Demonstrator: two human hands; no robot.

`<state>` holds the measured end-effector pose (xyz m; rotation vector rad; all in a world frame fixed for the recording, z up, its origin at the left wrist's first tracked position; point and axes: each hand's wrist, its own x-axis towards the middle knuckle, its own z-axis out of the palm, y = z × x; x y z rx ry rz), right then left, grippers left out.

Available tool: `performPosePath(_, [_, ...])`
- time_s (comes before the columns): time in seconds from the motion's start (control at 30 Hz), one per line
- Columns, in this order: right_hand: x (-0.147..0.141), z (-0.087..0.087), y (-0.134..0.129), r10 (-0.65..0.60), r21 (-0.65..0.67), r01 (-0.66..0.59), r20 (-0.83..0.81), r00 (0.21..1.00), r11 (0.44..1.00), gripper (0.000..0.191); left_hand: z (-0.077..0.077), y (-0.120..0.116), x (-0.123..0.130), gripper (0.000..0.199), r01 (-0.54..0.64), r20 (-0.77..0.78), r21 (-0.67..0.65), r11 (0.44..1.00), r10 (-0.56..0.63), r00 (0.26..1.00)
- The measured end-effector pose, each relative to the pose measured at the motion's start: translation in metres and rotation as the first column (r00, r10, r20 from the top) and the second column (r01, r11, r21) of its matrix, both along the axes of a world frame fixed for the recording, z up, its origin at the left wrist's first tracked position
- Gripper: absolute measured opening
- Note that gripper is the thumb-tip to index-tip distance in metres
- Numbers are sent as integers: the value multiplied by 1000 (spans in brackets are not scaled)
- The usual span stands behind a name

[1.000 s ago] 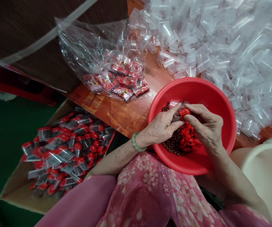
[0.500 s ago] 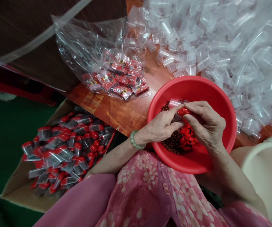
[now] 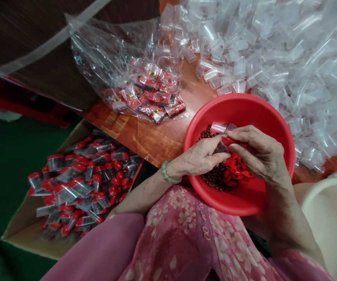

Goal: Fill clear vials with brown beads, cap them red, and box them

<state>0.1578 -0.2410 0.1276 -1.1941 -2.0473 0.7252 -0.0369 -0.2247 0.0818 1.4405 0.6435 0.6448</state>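
Over the red basin (image 3: 285,136), my left hand (image 3: 203,158) grips a small clear plastic container (image 3: 221,147) that looks dark inside. My right hand (image 3: 260,154) pinches a red cap (image 3: 228,141) at the container's mouth, fingertips and thumb on either side. Whether the cap is fully seated is hidden by the fingers. Below my hands lie dark brown beads (image 3: 212,177) and red pieces with black spots (image 3: 235,169). Against the basin's far wall rests another clear container (image 3: 218,127).
A large heap of clear plastic containers (image 3: 262,50) covers the table behind the basin. Left of it lies a clear bag of red printed packets (image 3: 156,91). A cardboard box (image 3: 24,238) of capped containers (image 3: 77,191) stands at lower left, a whitish tub (image 3: 329,218) at right.
My right hand has turned slightly and shifted a little to the right, still at the red cap. My left hand stays around the container. The view has shifted slightly.
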Motion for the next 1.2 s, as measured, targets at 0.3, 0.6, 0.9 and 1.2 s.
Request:
performPosePath(0.3, [-7, -17, -10, 49, 152, -98, 295, 954, 983, 90, -3, 4, 3, 47, 31, 197, -356, 934, 43, 979])
performPosePath(0.6, [-23, -38, -12, -159, 432, -27, 388, 908, 901, 84, -4, 6, 9, 48, 45, 304, -381, 924, 80, 949])
performPosePath(0.9, [-19, -41, -7, -132, 503, -87, 383, 914, 860, 88, -3, 5, 8, 53, 141, 380, -420, 897, 32, 925])
performPosePath(1.2, [-23, -30, -5, -70, 349, -87, 413, 908, 933, 82, 1, 5, 8, 47, -66, 270, -503, 862, 229, 935])
